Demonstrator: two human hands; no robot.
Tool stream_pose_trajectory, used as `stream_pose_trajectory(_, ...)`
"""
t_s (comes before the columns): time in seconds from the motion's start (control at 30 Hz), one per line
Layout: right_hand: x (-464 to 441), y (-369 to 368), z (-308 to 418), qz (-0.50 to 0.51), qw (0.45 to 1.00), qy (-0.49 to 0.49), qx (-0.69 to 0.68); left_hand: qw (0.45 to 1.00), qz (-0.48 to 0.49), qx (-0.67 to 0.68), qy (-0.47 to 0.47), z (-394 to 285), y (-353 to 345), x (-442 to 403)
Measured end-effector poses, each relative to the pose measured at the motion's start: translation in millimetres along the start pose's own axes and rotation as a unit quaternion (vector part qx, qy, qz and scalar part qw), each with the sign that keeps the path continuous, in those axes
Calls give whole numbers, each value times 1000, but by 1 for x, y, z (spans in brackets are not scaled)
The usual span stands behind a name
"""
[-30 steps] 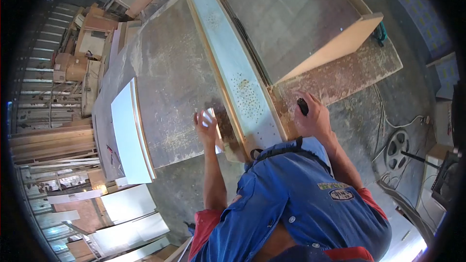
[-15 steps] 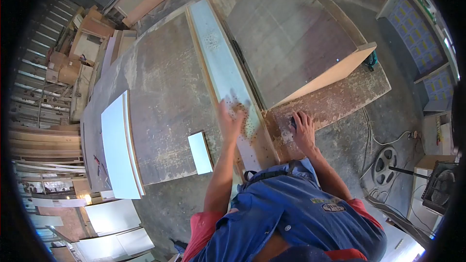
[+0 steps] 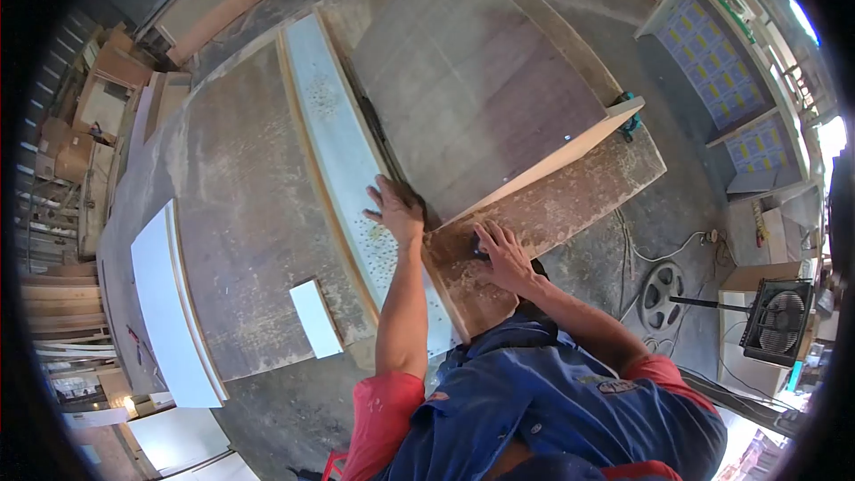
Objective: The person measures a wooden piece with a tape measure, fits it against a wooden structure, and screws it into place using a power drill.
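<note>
A long, light-blue channel (image 3: 331, 129) with wooden side strips runs away from me across the worktable. Small specks (image 3: 378, 245), too small to name, lie scattered in it. My left hand (image 3: 396, 211) is at the channel's right side, fingers spread, with nothing visible in it. On the brown board (image 3: 552, 205) to the right, my right hand (image 3: 506, 256) rests with its fingers curled over a small dark object (image 3: 480, 246), mostly hidden. Beyond both hands lies a large grey-brown panel (image 3: 481, 80) with a pale wooden edge.
A small white board (image 3: 315, 319) and a stack of long white panels (image 3: 174, 312) lie on the worktable (image 3: 240, 178) to the left. At the right are a fan (image 3: 784, 321), a reel-like wheel (image 3: 663, 292) and cables on the floor. Wood offcuts line the left side.
My left hand has moved from over the specks to the channel's right side. The right hand keeps its place on the brown board, over the dark object. The whole view has shifted.
</note>
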State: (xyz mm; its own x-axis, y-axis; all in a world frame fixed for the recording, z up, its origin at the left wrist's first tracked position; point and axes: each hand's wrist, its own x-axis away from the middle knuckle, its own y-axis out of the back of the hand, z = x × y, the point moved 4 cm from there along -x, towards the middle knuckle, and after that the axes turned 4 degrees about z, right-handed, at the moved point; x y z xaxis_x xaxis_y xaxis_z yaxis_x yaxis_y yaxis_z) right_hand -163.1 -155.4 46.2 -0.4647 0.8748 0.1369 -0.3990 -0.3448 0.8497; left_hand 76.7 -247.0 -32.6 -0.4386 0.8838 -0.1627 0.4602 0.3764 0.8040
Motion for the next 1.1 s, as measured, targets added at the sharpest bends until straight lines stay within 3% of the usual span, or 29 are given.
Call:
stream_pose_trajectory(0.23, 20, 88, -139, -21, 994, 107, -14, 999, 24, 6, 33, 11, 1, -2)
stream_pose_trajectory(0.37, 34, 184, -247, -95, 994, 18, -56, 998, 58, -11, 39, 9, 15, 1)
stream_pose_trajectory(0.43, 36, 226, -297, -159, 987, -18, 8, 996, 72, -25, 55, 4, 16, 1)
stream_pose_trajectory(0.5, 27, 265, -327, -207, 977, -56, -2, 988, -23, 44, 148, 8, 24, 9)
stream_pose_trajectory(0.53, 23, 283, -339, -254, 963, -90, -6, 988, -22, 35, 148, -13, 26, -1)
stream_pose_trajectory(0.6, -2, 309, -337, -258, 962, -85, -27, 959, -157, 204, 120, -92, 46, -30)
stream_pose_trajectory(0.67, -36, 317, -339, -254, 963, -74, -44, 958, -101, 267, 23, -208, 67, -84)
stream_pose_trajectory(0.7, -57, 315, -339, -214, 976, -28, -19, 940, -92, 328, 30, -276, 74, -107)
stream_pose_trajectory(0.77, -90, 303, -344, -160, 987, 22, -1, 945, -18, 324, -48, -335, 73, -178)
stream_pose_trajectory(0.83, -116, 284, -350, -95, 993, 51, 48, 940, 41, 339, -24, -390, 60, -235)
stream_pose_trajectory(0.87, -123, 279, -348, -86, 994, 55, 45, 962, 59, 266, -2, -404, 50, -262)
stream_pose_trajectory(0.93, -142, 263, -358, 51, 991, -82, 90, 979, 77, 189, 23, -413, 27, -291)
stream_pose_trajectory(1.0, -154, 245, -375, 62, 990, -88, 86, 991, 66, -108, 39, -413, 3, -305)
stream_pose_trajectory(1.1, -167, 236, -383, 84, 989, -101, 71, 988, 58, -141, 26, -419, -2, -291)
